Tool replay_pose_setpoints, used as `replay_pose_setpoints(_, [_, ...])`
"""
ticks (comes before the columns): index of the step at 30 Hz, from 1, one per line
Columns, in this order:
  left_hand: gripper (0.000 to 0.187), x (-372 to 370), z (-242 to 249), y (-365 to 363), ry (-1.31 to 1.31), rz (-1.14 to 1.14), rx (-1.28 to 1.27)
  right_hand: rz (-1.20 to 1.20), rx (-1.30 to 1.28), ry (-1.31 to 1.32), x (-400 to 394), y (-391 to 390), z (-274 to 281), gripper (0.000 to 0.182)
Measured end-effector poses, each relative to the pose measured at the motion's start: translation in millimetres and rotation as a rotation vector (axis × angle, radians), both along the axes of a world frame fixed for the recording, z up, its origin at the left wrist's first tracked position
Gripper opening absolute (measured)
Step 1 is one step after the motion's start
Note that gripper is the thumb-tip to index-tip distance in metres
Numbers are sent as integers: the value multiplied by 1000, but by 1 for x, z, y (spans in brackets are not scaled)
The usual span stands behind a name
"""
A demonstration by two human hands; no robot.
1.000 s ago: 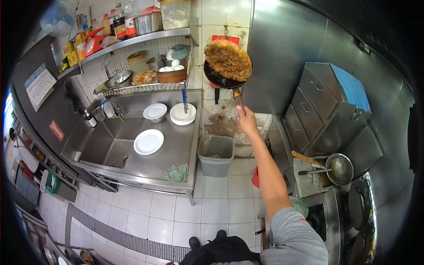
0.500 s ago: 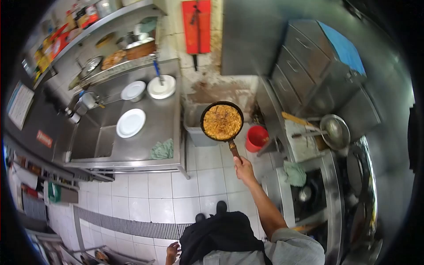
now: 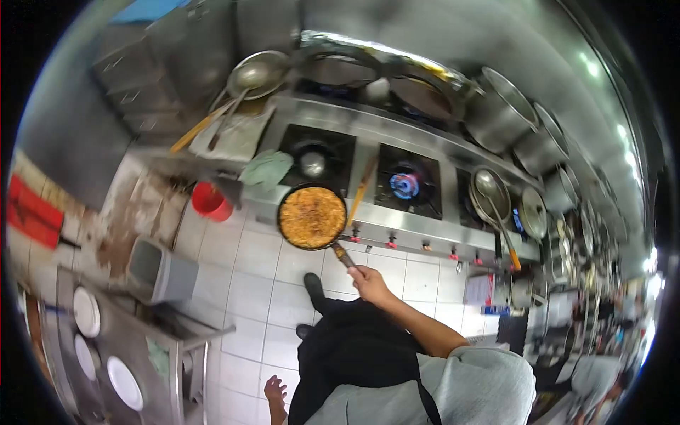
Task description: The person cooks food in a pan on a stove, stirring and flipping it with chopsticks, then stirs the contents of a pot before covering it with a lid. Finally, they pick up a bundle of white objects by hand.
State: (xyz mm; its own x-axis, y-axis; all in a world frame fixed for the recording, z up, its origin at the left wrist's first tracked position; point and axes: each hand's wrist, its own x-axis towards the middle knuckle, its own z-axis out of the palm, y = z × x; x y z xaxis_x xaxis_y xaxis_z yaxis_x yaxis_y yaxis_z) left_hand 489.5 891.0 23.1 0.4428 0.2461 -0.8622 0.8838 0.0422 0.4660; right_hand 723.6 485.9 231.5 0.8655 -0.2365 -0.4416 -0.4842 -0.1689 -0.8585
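Observation:
My right hand is closed around the handle of a black frying pan, held out in front of me. In the pan lies a round, browned omelette-like cake that nearly fills it. The pan hangs above the floor at the front edge of the stove. Low beside my body, my left hand is empty, its fingers loosely curled and apart. A lit burner shows a blue flame to the right of the pan. Near the pan, a wooden-looking stick or utensil lies on the stove.
A green cloth lies on the stove's left corner. Further right sits a pan with a ladle; large pots stand behind. On the floor are a red bucket and a grey bin. A steel table with white plates is lower left.
My view and body have turned right, from the sink table to the stove. The pan has come along in my right hand. My left hand still hangs low.

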Motion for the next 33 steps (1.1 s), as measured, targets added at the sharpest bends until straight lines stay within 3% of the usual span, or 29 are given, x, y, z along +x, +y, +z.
replay_pose_setpoints(6, [29,102,23,-23,-89,-283,91,-466,-102,-81,-17,-94,-36,36])
replay_pose_setpoints(9, [24,158,15,-56,-412,-540,169,-552,-94,-90,7,-147,-46,38])
replay_pose_setpoints(13, [27,248,98,-174,-642,-784,279,-619,33,-186,49,-201,-78,38])
replay_pose_setpoints(14, [27,265,111,-205,-692,-814,251,-617,46,-175,58,-212,-91,37])
replay_pose_setpoints(16, [27,299,126,-261,-894,-960,291,-543,363,-111,63,-230,-96,41])
replay_pose_setpoints(18, [31,331,143,-316,-1004,-1022,314,-516,388,-111,54,-230,-82,46])
replay_pose_setpoints(22, [37,386,144,-395,-1016,-1030,432,-492,561,51,-15,-229,-92,67])
replay_pose_setpoints(25, [44,408,137,-430,-919,-1021,570,-272,444,301,-68,-239,-105,52])
replay_pose_setpoints(27, [50,422,114,-437,-821,-1065,756,-205,359,284,-88,-245,-91,45])
replay_pose_setpoints(30, [45,425,107,-447,-708,-1032,745,-126,216,237,-92,-252,-59,37])
replay_pose_setpoints(32, [42,425,102,-448,-813,-1068,798,-115,159,203,-83,-258,-53,34])
replay_pose_setpoints(33, [42,422,116,-452,-595,-990,554,-45,120,161,-77,-257,-52,34])
